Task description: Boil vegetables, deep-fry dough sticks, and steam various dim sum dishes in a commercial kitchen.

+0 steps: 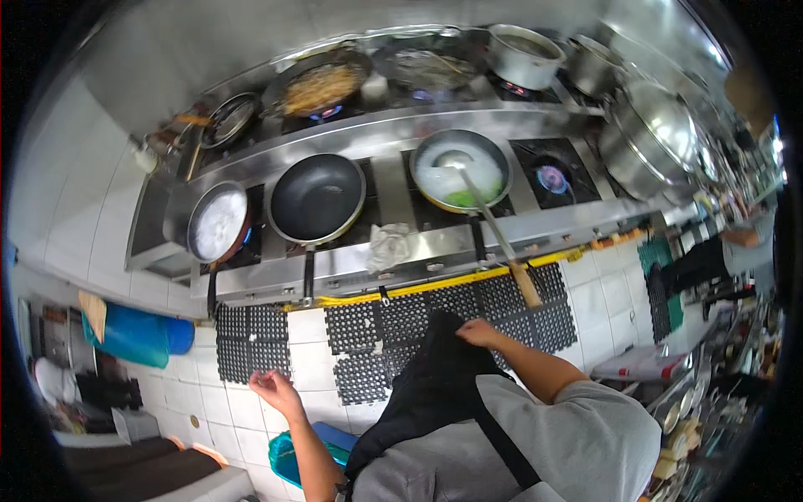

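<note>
My left hand (277,391) hangs over the floor left of my body, fingers loosely bent and apart, with nothing seen in it. In front of my black apron (435,360), my right hand (480,333) is curled with its fingers together; no object shows in it. Nearest that hand is the wooden handle of a ladle (493,230), whose bowl rests in a pan (504,159) of whitish liquid with something green. Left of it stands an empty dark frying pan (318,197). Farther left, a smaller pan (219,222) holds white, foamy liquid.
A lit burner (552,178) burns uncovered at the right. Behind, a wok (322,84) of browned food and a pot (525,57) sit over flames. A crumpled cloth (388,246) lies on the stove's front edge. Black perforated mats (360,326) cover the floor. Another person (736,251) stands at right.
</note>
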Action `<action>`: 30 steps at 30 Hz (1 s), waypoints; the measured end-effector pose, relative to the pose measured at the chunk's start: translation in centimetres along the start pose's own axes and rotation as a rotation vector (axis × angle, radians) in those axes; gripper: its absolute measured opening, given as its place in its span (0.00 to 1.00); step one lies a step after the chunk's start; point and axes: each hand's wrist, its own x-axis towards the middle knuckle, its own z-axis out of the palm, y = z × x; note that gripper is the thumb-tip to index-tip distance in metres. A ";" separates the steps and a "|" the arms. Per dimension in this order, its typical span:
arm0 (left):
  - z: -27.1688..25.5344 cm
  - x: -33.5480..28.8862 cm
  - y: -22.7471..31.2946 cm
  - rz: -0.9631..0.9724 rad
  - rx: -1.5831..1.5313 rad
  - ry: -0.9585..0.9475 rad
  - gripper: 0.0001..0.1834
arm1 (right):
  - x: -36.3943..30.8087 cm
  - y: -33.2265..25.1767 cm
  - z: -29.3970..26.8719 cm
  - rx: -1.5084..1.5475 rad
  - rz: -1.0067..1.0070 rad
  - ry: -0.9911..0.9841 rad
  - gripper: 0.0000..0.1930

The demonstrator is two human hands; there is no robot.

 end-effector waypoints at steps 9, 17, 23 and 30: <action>6.9 -17.4 -3.9 -0.251 0.386 -0.576 0.14 | 7.2 14.2 -11.1 0.495 -0.005 0.276 0.17; 6.8 -29.0 -2.8 -0.352 0.582 -0.404 0.10 | 14.3 8.4 -16.2 0.679 0.033 0.035 0.31; 4.3 -40.2 0.7 -0.603 0.497 -0.096 0.08 | 18.5 9.6 -13.8 0.832 0.114 0.169 0.18; -4.6 -51.3 -7.8 -0.518 0.961 -0.296 0.15 | 17.8 9.7 -15.6 0.886 0.069 0.229 0.15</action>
